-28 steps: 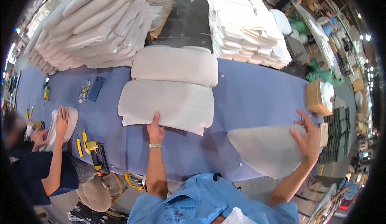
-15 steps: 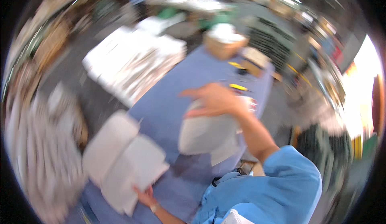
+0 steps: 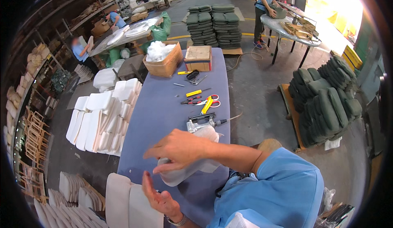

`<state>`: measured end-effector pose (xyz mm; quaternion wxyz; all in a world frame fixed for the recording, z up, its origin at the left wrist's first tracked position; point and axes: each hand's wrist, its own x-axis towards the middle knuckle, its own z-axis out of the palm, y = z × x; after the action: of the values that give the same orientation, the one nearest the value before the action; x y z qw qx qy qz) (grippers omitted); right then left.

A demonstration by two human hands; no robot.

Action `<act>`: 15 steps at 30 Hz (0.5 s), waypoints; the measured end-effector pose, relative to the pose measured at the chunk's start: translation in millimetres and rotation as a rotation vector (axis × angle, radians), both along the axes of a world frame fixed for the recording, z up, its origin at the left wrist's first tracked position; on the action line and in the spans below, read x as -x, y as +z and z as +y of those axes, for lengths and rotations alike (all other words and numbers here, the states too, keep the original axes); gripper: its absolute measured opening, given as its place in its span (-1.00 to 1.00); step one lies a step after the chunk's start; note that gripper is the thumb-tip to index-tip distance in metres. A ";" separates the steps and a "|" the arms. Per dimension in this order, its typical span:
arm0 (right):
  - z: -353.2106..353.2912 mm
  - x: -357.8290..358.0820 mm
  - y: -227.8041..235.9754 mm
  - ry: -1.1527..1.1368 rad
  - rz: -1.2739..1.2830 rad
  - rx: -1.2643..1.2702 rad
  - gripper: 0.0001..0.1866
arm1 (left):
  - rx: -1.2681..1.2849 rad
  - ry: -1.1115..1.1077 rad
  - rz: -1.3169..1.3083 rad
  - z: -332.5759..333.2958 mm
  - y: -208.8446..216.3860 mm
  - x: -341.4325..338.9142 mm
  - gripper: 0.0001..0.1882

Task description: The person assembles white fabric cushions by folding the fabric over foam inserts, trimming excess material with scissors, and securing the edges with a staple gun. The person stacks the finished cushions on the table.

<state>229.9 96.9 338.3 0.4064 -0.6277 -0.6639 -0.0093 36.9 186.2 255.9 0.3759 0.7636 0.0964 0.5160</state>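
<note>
My right hand (image 3: 182,149) reaches across from the right, just above a pale fabric-covered pad (image 3: 178,177) on the blue tabletop (image 3: 141,125). Its fingers are stretched out and seem to hold nothing. Below it, my left hand (image 3: 163,199) is raised with the palm turned up and the fingers apart, empty. A wristwatch is on that wrist. Two whitish padded panels (image 3: 131,205) lie side by side at the table's near left, close to my left hand. Beyond my right hand is a metal staple gun (image 3: 200,123) with a hose, partly beside a rolled pale cloth piece (image 3: 207,134).
Scissors (image 3: 211,102), pliers (image 3: 191,100) and a yellow-handled screwdriver (image 3: 194,93) lie farther up the table. A carton of white stuffing (image 3: 163,66) and a closed box (image 3: 198,58) stand at its far end. White cushions (image 3: 102,117) are stacked left, dark green cushions (image 3: 327,105) right. Several people work farther off.
The view has swung to the right and sharpened. My left hand has lifted off the padded panel and come near my right hand, which stays over the pale pad.
</note>
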 end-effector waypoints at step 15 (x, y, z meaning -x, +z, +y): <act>-48.3 19.5 3.3 0.116 0.191 0.037 -0.60 | 0.002 -1.194 -0.494 -81.9 169.5 29.0 -0.61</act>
<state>210.4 48.6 341.6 0.4561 -0.5936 -0.6573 0.0866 7.8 104.3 425.4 0.6099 0.5443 -0.4339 0.3787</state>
